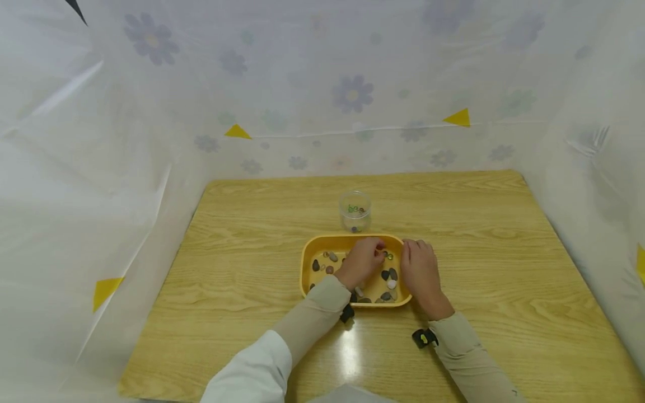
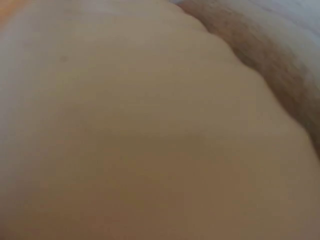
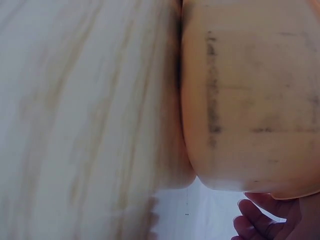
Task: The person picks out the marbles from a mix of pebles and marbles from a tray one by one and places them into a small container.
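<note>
A yellow tray (image 1: 305, 267) holds several dark, grey and white pebbles, among them a white stone (image 1: 391, 284), and a few small glass marbles. My left hand (image 1: 360, 260) reaches into it from the front, its thumb and fingers bent over the far right part. I cannot tell whether anything sits between those fingertips. At the right end of the tray, my right hand (image 1: 421, 271) grips the rim. In the right wrist view the tray's side (image 3: 255, 100) fills the right half, with curled fingers (image 3: 257, 222) at its lower edge. The left wrist view is covered by a blurred pale surface.
Just behind the tray stands a clear round jar (image 1: 355, 218) with green and brown marbles in it. All sits on a wood-grain table (image 1: 242, 240). Translucent plastic sheeting (image 1: 292, 73) with flower prints and yellow tape pieces (image 1: 458, 117) rises around the table's back and sides.
</note>
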Available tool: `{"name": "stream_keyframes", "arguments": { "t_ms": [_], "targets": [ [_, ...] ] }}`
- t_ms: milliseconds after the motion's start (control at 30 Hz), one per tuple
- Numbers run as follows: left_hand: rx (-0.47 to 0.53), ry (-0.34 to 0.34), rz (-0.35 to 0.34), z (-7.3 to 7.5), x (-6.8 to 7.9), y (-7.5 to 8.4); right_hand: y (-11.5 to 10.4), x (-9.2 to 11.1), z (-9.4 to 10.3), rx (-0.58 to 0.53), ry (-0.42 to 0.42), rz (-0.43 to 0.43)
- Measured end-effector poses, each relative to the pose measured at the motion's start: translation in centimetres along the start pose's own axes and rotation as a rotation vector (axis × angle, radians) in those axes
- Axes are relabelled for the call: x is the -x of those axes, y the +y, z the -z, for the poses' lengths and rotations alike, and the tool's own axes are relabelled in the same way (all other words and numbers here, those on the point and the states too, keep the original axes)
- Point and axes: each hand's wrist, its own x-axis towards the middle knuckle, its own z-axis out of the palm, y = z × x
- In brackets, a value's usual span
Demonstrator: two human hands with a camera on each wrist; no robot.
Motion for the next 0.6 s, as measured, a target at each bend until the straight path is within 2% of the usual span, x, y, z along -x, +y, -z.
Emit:
{"name": "stream_keyframes", "arguments": {
  "t_ms": [200,400,600],
  "targets": [
    [-0.074,-0.020,-0.068,-0.47,-0.75,-0.61,0.11,-0.21,-0.07,0.007,-0.013,-0.004],
    [-0.127,-0.029,-0.114,-0.56,-0.53,-0.49,0.23,-0.19,-0.17,0.009,-0.017,-0.002],
    [-0.146,-0.047,-0.123,-0.62,-0.36,-0.44,0.24,-0.08,-0.12,0.005,-0.024,0.004]
  ]
}}
